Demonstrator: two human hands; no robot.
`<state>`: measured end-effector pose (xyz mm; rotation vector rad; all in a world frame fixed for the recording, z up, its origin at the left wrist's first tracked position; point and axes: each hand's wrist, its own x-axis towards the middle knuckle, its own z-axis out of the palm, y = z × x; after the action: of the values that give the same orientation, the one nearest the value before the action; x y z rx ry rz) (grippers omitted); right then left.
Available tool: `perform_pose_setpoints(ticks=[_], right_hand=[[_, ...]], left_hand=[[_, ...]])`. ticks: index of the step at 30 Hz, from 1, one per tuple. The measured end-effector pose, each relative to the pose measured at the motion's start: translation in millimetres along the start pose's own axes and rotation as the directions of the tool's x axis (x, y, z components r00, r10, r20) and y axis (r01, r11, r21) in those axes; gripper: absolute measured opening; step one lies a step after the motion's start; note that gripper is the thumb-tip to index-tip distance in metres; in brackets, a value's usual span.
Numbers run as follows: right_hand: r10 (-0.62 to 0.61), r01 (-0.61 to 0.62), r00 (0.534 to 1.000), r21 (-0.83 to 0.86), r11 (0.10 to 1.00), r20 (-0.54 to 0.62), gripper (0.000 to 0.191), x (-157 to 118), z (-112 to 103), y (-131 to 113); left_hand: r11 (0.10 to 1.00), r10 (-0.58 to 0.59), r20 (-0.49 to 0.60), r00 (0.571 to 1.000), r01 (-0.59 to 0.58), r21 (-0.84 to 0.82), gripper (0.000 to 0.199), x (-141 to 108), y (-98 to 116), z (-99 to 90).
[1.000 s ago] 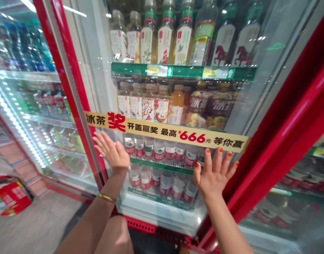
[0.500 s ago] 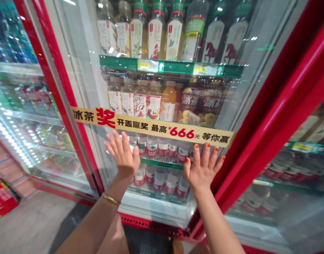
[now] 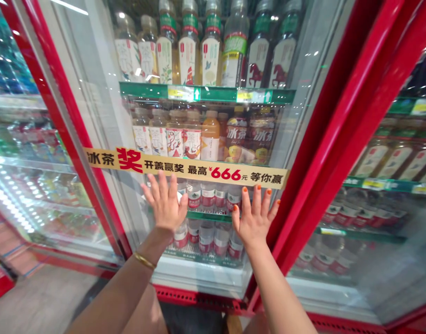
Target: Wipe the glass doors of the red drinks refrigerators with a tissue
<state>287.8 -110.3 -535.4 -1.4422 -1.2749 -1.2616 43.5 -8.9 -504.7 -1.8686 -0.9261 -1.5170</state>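
Note:
Both hands are raised, fingers spread, in front of a glass cooler door with a red frame (image 3: 324, 134). My left hand (image 3: 166, 202) has its fingertips at the lower edge of a yellow banner (image 3: 185, 168); a small white thing shows behind it, too hidden to name. My right hand (image 3: 255, 215), with orange nails, is near the banner's right end, beside the frame. Neither hand holds anything; whether the palms touch the glass I cannot tell. Behind the glass, bottles stand on shelves, among them an orange drink bottle (image 3: 210, 139) and red-labelled water bottles (image 3: 206, 237).
Another lit cooler with drinks (image 3: 42, 130) stands at the left. At the right is a further glass door with bottles (image 3: 376, 155). A red box (image 3: 0, 278) sits on the grey floor (image 3: 56, 297) at the lower left.
The view has shifted, so the cooler and banner appear further left. My right hand shows a little further left, and my left hand slightly right relative to the banner. Both stay spread.

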Motion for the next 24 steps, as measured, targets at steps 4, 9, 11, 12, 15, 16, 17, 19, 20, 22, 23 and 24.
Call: perform_pose_setpoints(ticks=[4, 9, 11, 12, 15, 16, 17, 19, 20, 22, 23, 24], right_hand=[[0.003, -0.003, 1.000, 0.009, 1.000, 0.003, 0.084, -0.1, -3.4, 2.4], [-0.123, 0.129, 0.991, 0.177, 0.976, -0.044, 0.086, -5.4, -7.1, -9.1], [-0.302, 0.303, 0.952, 0.264, 0.916, -0.046, 0.078, -2.3, -6.5, -20.3], [-0.363, 0.355, 0.931, 0.280, 0.892, -0.024, 0.072, 0.8, -6.5, -25.3], [-0.349, 0.334, 0.936, 0.187, 0.924, 0.052, 0.059, 11.2, -11.6, -29.5], [-0.303, 0.295, 0.951, 0.128, 0.947, 0.053, 0.058, 13.3, -15.1, -26.4], [-0.252, 0.248, 0.967, 0.075, 0.966, 0.037, 0.060, 14.5, -18.9, -21.4], [-0.107, 0.107, 0.994, 0.000, 0.994, -0.006, 0.065, 16.5, -24.8, -10.0], [-0.013, 0.012, 1.000, -0.023, 1.000, -0.020, 0.069, 18.7, -25.6, -6.1], [0.163, -0.164, 0.986, -0.031, 0.986, -0.033, 0.075, 27.9, -21.7, -7.9], [0.220, -0.221, 0.975, -0.018, 0.975, -0.031, 0.079, 34.1, -17.2, -14.6], [0.244, -0.244, 0.969, 0.001, 0.970, -0.023, 0.082, 39.9, -11.7, -24.8]], left_hand=[[0.986, -0.052, -0.061, 0.997, 0.042, -0.162, 0.080, 41.4, 49.0, 8.9], [0.814, 0.093, -0.118, 0.989, -0.143, -0.563, 0.092, 35.9, 103.7, 19.3], [0.738, 0.070, -0.096, 0.993, -0.116, -0.665, 0.091, 29.2, 103.5, 14.8], [0.721, 0.075, -0.076, 0.994, -0.106, -0.685, 0.090, 27.2, 98.2, 10.5], [0.748, 0.161, -0.060, 0.985, -0.162, -0.644, 0.081, 27.4, 65.0, -7.7], [0.778, 0.193, -0.070, 0.979, -0.196, -0.596, 0.078, 29.1, 49.5, -14.3], [0.817, 0.213, -0.081, 0.974, -0.223, -0.531, 0.075, 31.2, 33.0, -20.5], [0.898, 0.216, -0.079, 0.973, -0.230, -0.375, 0.076, 35.5, 0.2, -29.5], [0.929, 0.207, -0.061, 0.977, -0.215, -0.300, 0.077, 37.3, -14.3, -31.6], [0.965, 0.197, -0.005, 0.980, -0.195, -0.177, 0.081, 39.0, -35.8, -30.3], [0.972, 0.200, 0.020, 0.980, -0.195, -0.129, 0.082, 38.8, -42.4, -27.3], [0.976, 0.203, 0.035, 0.979, -0.199, -0.091, 0.084, 37.8, -46.4, -23.3]])
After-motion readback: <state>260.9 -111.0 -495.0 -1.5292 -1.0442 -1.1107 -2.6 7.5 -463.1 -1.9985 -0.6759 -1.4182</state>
